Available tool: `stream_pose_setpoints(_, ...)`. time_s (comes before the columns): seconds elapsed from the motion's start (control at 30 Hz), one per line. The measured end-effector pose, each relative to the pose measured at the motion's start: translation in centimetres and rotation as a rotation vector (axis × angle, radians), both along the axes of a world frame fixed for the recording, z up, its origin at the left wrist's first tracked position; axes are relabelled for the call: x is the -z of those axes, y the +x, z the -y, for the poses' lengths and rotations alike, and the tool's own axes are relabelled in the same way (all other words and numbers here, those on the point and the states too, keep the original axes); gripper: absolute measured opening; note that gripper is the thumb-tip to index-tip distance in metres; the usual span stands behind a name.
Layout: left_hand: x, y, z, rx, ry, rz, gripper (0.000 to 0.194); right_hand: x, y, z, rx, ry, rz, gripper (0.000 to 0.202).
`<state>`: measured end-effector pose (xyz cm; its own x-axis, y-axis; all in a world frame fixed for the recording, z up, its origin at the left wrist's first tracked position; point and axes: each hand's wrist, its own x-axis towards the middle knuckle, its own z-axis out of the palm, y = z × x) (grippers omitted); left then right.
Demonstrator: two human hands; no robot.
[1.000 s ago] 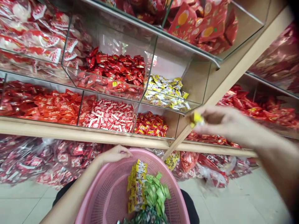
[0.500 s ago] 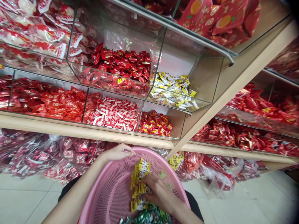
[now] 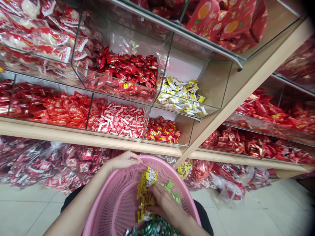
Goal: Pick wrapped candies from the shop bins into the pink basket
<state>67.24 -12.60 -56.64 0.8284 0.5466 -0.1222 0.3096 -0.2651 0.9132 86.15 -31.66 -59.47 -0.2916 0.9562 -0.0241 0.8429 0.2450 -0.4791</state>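
Observation:
A pink plastic basket [image 3: 115, 203] with perforated walls stands in front of me at the bottom middle. My left hand [image 3: 124, 160] is closed over its far left rim, with some fingers hidden. Inside the basket, my right hand [image 3: 163, 201] has its fingers curled on yellow-and-white wrapped candies [image 3: 145, 185]; its fingertips are partly hidden among them. Light green packets [image 3: 176, 193] lie beyond that hand, by the right wall. Dark green shiny wrapped candies [image 3: 155, 227] lie at the near side, below the right hand.
Ahead, a wooden shelf [image 3: 98, 139] has clear-walled bins of red-wrapped candies [image 3: 135, 70]. Another bin holds yellow-and-white candies [image 3: 180, 93]. Clear bags of candies [image 3: 81, 160] sit on the tiled floor [image 3: 24, 209] under the shelf. A slanting wooden post [image 3: 246, 91] rises at right.
My right hand has shifted slightly left over the yellow candies, uncovering more of the light green packets. My left hand stays on the rim.

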Motion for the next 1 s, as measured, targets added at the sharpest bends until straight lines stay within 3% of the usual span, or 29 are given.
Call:
stream_pose_setpoints(0.4,0.4,0.0,-0.2,0.000,-0.027,0.010,0.038,-0.1,0.9,0.6,-0.011,0.032,0.016,0.063)
stream_pose_setpoints(0.63,0.3,0.0,-0.1,0.001,-0.028,0.023,0.037,0.1,0.9,1.1,-0.035,0.062,0.081,0.041)
stream_pose_setpoints(1.0,0.2,0.0,0.0,0.000,-0.006,0.012,0.035,0.0,0.6,1.3,-0.040,0.056,0.135,0.066)
